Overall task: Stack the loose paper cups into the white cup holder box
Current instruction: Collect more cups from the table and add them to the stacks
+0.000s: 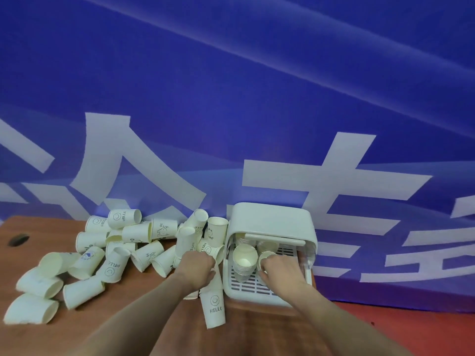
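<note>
The white cup holder box (272, 219) stands at the table's right end with its lid swung up and a slotted tray inside. A nested stack of cups (245, 260) lies in the tray's left side. My right hand (281, 271) is inside the box and grips a second stack of cups (264, 258) beside it. My left hand (198, 269) holds a short stack of cups (214, 308), bottom towards me, printed with a smiley and "HELLO", just left of the box. Several loose paper cups (115, 253) lie in a heap on the left.
The brown wooden table (144, 325) ends just right of the box, with red floor (401, 322) beyond. A blue banner (231, 98) with large white characters hangs close behind the table. A round cable hole (18, 240) is at the far left.
</note>
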`<state>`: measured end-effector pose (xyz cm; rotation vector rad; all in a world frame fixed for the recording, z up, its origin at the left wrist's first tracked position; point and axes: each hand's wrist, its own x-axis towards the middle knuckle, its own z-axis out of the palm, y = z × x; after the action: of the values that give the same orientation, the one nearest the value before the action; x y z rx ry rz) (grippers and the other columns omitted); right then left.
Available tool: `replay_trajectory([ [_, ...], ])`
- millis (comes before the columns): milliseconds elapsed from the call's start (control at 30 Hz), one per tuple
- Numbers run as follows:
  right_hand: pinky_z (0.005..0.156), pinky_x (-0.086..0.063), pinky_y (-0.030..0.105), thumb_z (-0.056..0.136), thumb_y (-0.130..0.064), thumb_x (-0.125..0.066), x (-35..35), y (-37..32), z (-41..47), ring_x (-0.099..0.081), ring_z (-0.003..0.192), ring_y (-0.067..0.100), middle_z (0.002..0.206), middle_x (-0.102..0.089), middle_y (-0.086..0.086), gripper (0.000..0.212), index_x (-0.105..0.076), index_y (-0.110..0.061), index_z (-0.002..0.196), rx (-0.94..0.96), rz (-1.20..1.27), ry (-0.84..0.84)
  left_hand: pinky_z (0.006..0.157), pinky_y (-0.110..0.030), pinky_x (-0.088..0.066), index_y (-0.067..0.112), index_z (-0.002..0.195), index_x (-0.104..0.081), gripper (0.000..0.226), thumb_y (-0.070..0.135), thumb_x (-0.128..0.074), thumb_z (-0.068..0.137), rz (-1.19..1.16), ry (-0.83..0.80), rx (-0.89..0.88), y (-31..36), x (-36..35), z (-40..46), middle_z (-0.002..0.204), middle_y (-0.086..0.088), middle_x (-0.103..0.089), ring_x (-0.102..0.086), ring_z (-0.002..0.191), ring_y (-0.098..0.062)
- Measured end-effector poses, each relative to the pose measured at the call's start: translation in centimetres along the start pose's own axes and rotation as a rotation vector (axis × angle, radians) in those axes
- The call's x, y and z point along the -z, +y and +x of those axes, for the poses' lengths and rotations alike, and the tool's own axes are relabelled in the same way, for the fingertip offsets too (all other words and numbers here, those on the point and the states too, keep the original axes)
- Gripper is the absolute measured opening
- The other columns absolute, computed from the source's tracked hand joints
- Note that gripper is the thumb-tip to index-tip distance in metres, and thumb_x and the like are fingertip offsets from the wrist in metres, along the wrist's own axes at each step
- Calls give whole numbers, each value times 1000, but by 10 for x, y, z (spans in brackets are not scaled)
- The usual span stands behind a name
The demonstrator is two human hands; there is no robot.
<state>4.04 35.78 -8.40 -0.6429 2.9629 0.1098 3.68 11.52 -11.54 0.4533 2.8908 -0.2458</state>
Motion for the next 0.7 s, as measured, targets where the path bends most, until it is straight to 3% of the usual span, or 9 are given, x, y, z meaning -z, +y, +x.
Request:
replay_trajectory([
  [200, 62, -34, 33, 92, -27, -44, 16, -47, 5, -64, 87, 35, 92, -68, 10, 27, -66, -12, 91, 85, 13, 47, 76, -33, -44, 20, 115, -64, 36, 43, -45, 96, -22, 16, 72, -28, 3, -37, 110, -5, -66, -63, 100, -26],
  [467, 70, -40, 35, 94, -33, -44, 17, -108, 28, -62, 95, 33, 99, -68, 10, 29, -65, -13, 97, 180, 20, 56, 74, -34, -40, 20, 104, -66, 30, 39, -45, 94, -57, -35, 208, -88, -9, -86, 106, -4, -67, -63, 97, -25],
  [600, 69, -42, 35, 95, -33, -44, 12, -132, 46, -63, 93, 31, 98, -67, 8, 28, -65, -14, 97, 187, 25, 35, 65, -32, -40, 16, 91, -62, 24, 29, -43, 93, -88, -79, 285, -120, -17, -99, 89, -4, -61, -59, 79, -23],
  [700, 65, -36, 33, 95, -30, -43, 4, -145, 54, -64, 92, 32, 97, -67, 7, 25, -64, -15, 94, 172, 18, 8, 64, -31, -37, 19, 85, -58, 20, 29, -42, 93, -129, -92, 303, -137, -28, -100, 90, -4, -63, -63, 86, -24],
])
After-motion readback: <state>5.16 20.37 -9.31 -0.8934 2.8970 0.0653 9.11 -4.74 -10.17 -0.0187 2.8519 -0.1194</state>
